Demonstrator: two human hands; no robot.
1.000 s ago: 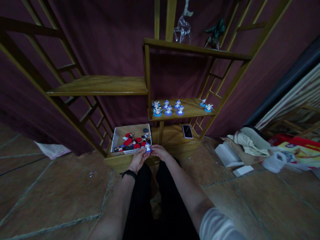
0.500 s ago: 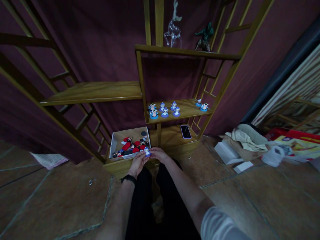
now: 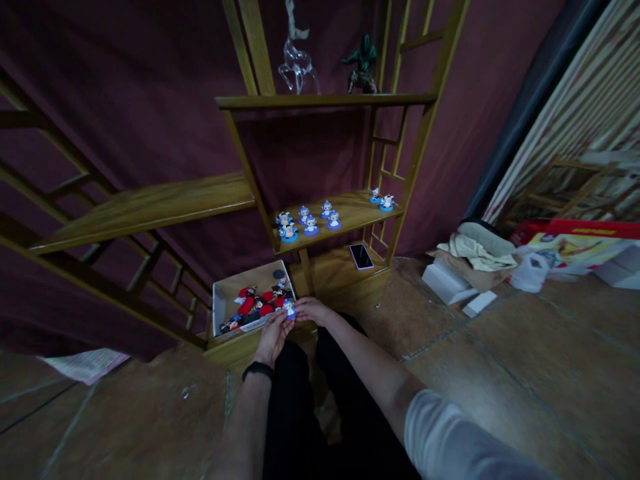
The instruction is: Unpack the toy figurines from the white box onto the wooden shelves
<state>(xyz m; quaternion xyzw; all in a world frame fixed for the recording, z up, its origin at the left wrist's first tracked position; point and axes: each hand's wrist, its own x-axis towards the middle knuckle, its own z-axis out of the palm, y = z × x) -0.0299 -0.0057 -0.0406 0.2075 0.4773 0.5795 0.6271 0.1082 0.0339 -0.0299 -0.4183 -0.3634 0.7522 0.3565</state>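
From my remote seat I see the figure (image 3: 289, 309) upright between the hands, just over the near right corner of the box (image 3: 226, 293). The left hand (image 3: 271, 338) has its fingers curled in on it; the right hand (image 3: 311, 310) meets its other side with the fingertips, though how tightly those close I cannot tell. In the box lies a jumble of red and black pieces (image 3: 256, 305). On the shelf (image 3: 353, 208) behind, eight figures stand: four purple ones (image 3: 311, 226), two blue-based ones (image 3: 289, 233) at the left, two more (image 3: 387, 203) at the right. I judge the work partway along, the held figure and boxed pieces being off the shelf. Against the earlier frame, my view has swung right; the grip and the eight look unchanged.
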